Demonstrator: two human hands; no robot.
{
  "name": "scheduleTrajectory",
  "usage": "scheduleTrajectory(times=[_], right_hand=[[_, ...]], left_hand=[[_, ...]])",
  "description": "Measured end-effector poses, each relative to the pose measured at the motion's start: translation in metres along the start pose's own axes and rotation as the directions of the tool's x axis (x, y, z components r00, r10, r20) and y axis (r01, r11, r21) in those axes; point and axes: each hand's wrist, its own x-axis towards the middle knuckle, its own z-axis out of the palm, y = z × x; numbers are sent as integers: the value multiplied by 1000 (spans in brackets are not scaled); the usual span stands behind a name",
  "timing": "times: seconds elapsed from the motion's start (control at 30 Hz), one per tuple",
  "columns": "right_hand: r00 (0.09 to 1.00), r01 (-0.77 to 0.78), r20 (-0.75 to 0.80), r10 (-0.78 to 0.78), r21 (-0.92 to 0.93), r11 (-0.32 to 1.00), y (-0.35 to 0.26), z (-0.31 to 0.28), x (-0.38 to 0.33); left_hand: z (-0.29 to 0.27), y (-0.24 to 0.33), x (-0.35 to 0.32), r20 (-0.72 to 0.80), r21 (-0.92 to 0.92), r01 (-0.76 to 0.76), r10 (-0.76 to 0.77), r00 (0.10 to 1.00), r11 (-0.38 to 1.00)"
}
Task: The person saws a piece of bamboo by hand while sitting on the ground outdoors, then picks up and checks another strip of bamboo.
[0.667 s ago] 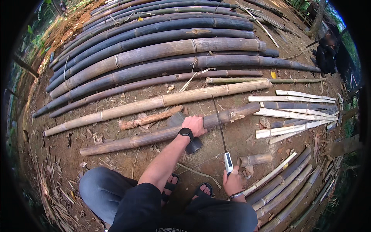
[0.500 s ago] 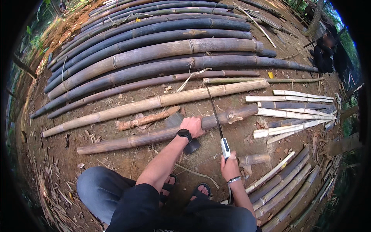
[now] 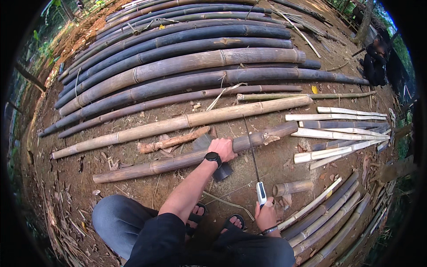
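I squat on bare earth with a long brown bamboo pole (image 3: 155,167) lying crosswise in front of me. My left hand (image 3: 223,148), a black watch on its wrist, presses down on that pole near its middle. My right hand (image 3: 267,216) grips the white-and-blue handle of a long thin-bladed knife (image 3: 251,151). The blade points away from me, and its tip reaches over the pole just right of my left hand. A flat grey piece (image 3: 222,171) lies under the pole below my left hand.
Many long dark bamboo poles (image 3: 187,49) lie side by side at the far side, with a paler pole (image 3: 187,121) nearer. Pale split strips (image 3: 338,133) and split poles (image 3: 320,218) lie at my right. A short bamboo section (image 3: 291,187) and a rough stick (image 3: 171,141) are close by. A person in dark clothes (image 3: 376,62) crouches at the far right.
My right hand pushed the knife away over the pole and has drawn it back toward me. My left hand has stayed on the pole.
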Motion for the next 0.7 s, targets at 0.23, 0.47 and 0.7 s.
scheduleTrajectory(times=[0.23, 0.47, 0.7], right_hand=[[1000, 24, -14, -24, -14, 1000, -6, 19, 48], [999, -11, -47, 10, -28, 1000, 0, 18, 54], [996, 38, -84, -38, -2, 999, 22, 14, -3]], left_hand=[[5, -3, -3, 2, 13, -11, 11, 1000, 1000], [10, 12, -7, 13, 4, -54, 54, 998, 999], [1, 10, -2, -49, 0, -19, 19, 999, 1000]])
